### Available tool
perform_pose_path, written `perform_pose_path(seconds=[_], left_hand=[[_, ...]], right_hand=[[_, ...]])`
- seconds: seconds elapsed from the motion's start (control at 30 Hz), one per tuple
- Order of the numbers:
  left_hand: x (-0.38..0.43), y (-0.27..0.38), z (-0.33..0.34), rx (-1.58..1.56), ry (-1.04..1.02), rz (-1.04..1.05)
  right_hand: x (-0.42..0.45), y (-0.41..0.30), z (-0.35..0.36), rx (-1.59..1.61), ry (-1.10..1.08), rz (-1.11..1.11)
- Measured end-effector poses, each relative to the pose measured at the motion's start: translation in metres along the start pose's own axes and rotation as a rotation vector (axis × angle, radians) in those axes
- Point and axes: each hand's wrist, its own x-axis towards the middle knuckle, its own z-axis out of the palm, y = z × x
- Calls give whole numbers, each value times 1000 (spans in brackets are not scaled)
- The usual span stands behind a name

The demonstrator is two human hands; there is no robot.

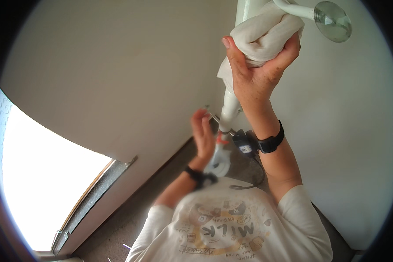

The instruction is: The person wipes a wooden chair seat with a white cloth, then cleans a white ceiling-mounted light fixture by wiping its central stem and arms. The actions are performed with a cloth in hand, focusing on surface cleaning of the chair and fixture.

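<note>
A thick folded white cloth (260, 39) is wrapped against a glossy white pole (231, 108) at the top of the view. My right hand (262, 65) grips the cloth from below, its thumb on the left side. Lower and to the left, my left hand (203, 134) is blurred, its fingers raised beside a thin metal rod (215, 117) that crosses the pole; whether it touches the rod is not clear. From the upper pole a curved white arm (296, 9) reaches right and ends in a clear, rounded knob (333, 22).
A black device (244, 144) with a label and a cable (260, 170) is by the pole's lower part. Beneath are a red piece (221, 139) and a whitish object (220, 163). Pale walls meet behind the pole. A bright window (52, 170) with a metal sill (88, 203) is at left.
</note>
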Motion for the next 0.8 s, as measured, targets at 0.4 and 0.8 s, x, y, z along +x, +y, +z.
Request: perform_pose_path(seconds=[0.4, 0.8], left_hand=[[-8, 5, -1, 51, -51, 3], [-14, -9, -6, -1, -16, 17]], right_hand=[[-189, -22, -85, -239, -305, 534], [-141, -13, -133, 126, -238, 1256]])
